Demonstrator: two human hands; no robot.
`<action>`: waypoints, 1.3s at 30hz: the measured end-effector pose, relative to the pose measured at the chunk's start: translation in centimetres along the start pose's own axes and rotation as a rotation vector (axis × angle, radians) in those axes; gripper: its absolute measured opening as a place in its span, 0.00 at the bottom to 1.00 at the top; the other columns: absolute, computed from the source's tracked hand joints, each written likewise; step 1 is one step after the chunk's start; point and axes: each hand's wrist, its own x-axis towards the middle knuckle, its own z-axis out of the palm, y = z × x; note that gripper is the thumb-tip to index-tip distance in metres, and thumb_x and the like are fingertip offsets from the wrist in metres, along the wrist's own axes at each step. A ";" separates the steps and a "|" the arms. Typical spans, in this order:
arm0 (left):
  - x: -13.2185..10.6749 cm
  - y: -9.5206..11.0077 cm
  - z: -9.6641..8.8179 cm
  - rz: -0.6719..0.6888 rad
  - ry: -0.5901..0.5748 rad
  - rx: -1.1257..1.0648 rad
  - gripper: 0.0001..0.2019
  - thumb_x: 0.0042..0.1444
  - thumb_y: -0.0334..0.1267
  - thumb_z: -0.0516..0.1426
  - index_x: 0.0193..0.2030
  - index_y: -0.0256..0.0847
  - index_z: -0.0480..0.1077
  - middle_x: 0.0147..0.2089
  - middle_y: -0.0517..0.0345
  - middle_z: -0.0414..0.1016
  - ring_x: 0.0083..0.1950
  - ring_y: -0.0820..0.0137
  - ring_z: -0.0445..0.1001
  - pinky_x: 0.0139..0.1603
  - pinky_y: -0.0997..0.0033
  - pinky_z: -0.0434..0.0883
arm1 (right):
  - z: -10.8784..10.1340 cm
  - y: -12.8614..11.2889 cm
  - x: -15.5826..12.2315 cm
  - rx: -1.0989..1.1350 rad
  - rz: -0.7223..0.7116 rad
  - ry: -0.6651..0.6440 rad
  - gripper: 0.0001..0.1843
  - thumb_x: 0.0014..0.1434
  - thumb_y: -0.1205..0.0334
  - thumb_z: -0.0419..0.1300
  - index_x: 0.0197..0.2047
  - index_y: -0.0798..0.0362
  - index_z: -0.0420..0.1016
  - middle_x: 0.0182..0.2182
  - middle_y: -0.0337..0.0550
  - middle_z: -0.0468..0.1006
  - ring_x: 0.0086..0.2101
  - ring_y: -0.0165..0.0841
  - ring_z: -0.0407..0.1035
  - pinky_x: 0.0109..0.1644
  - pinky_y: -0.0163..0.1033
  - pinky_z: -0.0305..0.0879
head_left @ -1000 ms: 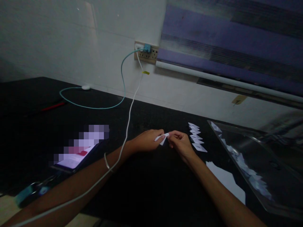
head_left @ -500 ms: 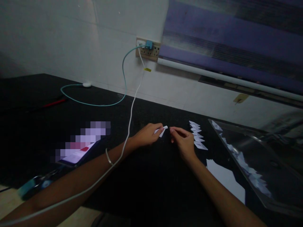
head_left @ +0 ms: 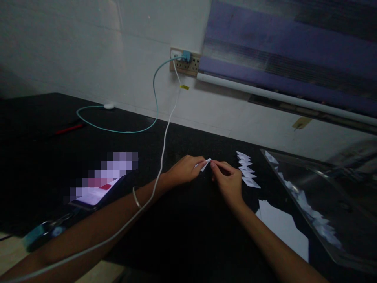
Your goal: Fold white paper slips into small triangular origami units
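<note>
With fingers of the left hand [head_left: 186,169], gripping a folded paper piece [head_left: 204,166] over the table [head_left: 182,232]; with those of the right hand [head_left: 230,181], apparently pinching its tip (half a second ago, apart from it), so back to two-handed work. Beyond, at right, no visible change to the row of folded pieces [head_left: 247,170].

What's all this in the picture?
Small paper: one, white, centre
Folded papers: several, white, right of centre
Flat sheets: stack, white, lower right
Sink: one, grey, right
Folded pile: many, white, sink's left edge
Phone: one, pale screen, left
Ringed trinket: one, teal, front left
Stick: one, red, back left
Disc: one, white, back left
Socket: one, beige, wall
Cords: two, teal and white, at socket
Blind: one, purple-grey, upper right
Counter: one, black, beneath
Bracelet: one, pale, left forearm
Left hand: one, holding small paper
Right hand: one, at its tip
</note>
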 end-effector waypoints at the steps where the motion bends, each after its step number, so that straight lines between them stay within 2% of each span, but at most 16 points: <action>1: 0.0 0.0 0.0 0.001 -0.005 0.002 0.17 0.69 0.42 0.45 0.38 0.38 0.72 0.34 0.56 0.75 0.33 0.71 0.70 0.36 0.72 0.62 | 0.0 0.1 0.0 -0.001 0.008 -0.002 0.12 0.57 0.54 0.63 0.38 0.53 0.83 0.30 0.43 0.76 0.23 0.30 0.66 0.27 0.38 0.62; 4: 0.0 0.1 0.1 -0.017 0.004 0.012 0.18 0.69 0.43 0.44 0.38 0.38 0.72 0.33 0.56 0.74 0.33 0.71 0.70 0.36 0.72 0.62 | 0.1 0.2 -0.1 0.020 0.050 -0.012 0.13 0.57 0.53 0.63 0.39 0.53 0.82 0.28 0.42 0.76 0.23 0.30 0.66 0.27 0.37 0.62; 11: 0.0 0.3 0.0 0.042 -0.042 -0.017 0.19 0.70 0.42 0.44 0.37 0.37 0.72 0.34 0.56 0.74 0.34 0.72 0.70 0.38 0.73 0.63 | 0.4 0.2 -0.1 0.111 0.159 0.003 0.14 0.54 0.53 0.66 0.37 0.55 0.82 0.28 0.43 0.77 0.22 0.30 0.66 0.24 0.37 0.63; 20: -0.1 0.2 0.1 0.006 -0.055 -0.082 0.18 0.68 0.42 0.47 0.37 0.36 0.74 0.32 0.57 0.74 0.33 0.72 0.70 0.36 0.73 0.63 | 0.1 0.5 0.4 0.114 0.096 -0.080 0.14 0.52 0.53 0.67 0.32 0.57 0.81 0.25 0.42 0.76 0.23 0.30 0.67 0.28 0.36 0.64; 22: -0.1 0.3 0.0 -0.038 -0.077 -0.152 0.19 0.67 0.44 0.48 0.36 0.36 0.75 0.30 0.57 0.74 0.31 0.72 0.70 0.34 0.74 0.63 | 0.0 0.6 0.5 0.122 0.080 -0.099 0.13 0.52 0.53 0.67 0.31 0.56 0.80 0.24 0.41 0.75 0.24 0.30 0.66 0.27 0.35 0.63; 25: 0.1 0.4 -0.4 -0.104 -0.167 -0.393 0.20 0.65 0.48 0.50 0.36 0.34 0.75 0.31 0.56 0.75 0.32 0.72 0.71 0.34 0.74 0.64 | -0.2 0.7 0.6 0.147 0.061 -0.156 0.13 0.54 0.53 0.66 0.31 0.55 0.79 0.23 0.39 0.74 0.24 0.30 0.66 0.28 0.35 0.63; 28: 0.4 0.2 -1.0 -0.117 -0.280 -0.653 0.25 0.67 0.50 0.45 0.37 0.32 0.76 0.30 0.54 0.76 0.32 0.72 0.71 0.36 0.74 0.64 | -0.5 0.8 0.8 0.147 0.004 -0.196 0.13 0.57 0.53 0.64 0.29 0.55 0.77 0.23 0.38 0.71 0.25 0.30 0.66 0.31 0.35 0.62; 31: 0.5 0.0 -1.5 -0.112 -0.331 -0.734 0.23 0.66 0.49 0.48 0.36 0.32 0.77 0.30 0.53 0.76 0.29 0.74 0.69 0.35 0.74 0.63 | -0.9 0.9 1.1 0.137 -0.032 -0.214 0.13 0.58 0.53 0.63 0.29 0.54 0.77 0.24 0.38 0.71 0.26 0.30 0.66 0.32 0.35 0.61; 34: 0.5 -0.3 -1.6 -0.083 -0.402 -0.819 0.16 0.63 0.45 0.54 0.41 0.33 0.77 0.36 0.51 0.78 0.37 0.70 0.74 0.43 0.72 0.66 | -0.9 1.0 1.3 0.128 -0.055 -0.240 0.14 0.59 0.54 0.63 0.28 0.54 0.76 0.24 0.38 0.70 0.28 0.30 0.66 0.33 0.35 0.61; 37: 0.5 -0.9 -1.3 -0.080 -0.426 -0.915 0.17 0.63 0.45 0.53 0.45 0.34 0.77 0.41 0.48 0.79 0.41 0.68 0.76 0.45 0.70 0.68 | -0.8 0.8 1.3 0.194 -0.029 -0.280 0.15 0.61 0.54 0.61 0.26 0.55 0.74 0.25 0.37 0.68 0.25 0.29 0.65 0.31 0.36 0.61; 39: 0.7 -1.3 -1.1 -0.079 -0.418 -0.944 0.18 0.63 0.47 0.53 0.44 0.34 0.77 0.42 0.47 0.79 0.41 0.67 0.76 0.44 0.70 0.68 | -0.6 0.5 1.2 0.250 -0.003 -0.312 0.16 0.61 0.54 0.61 0.26 0.55 0.74 0.25 0.37 0.67 0.23 0.28 0.65 0.29 0.36 0.61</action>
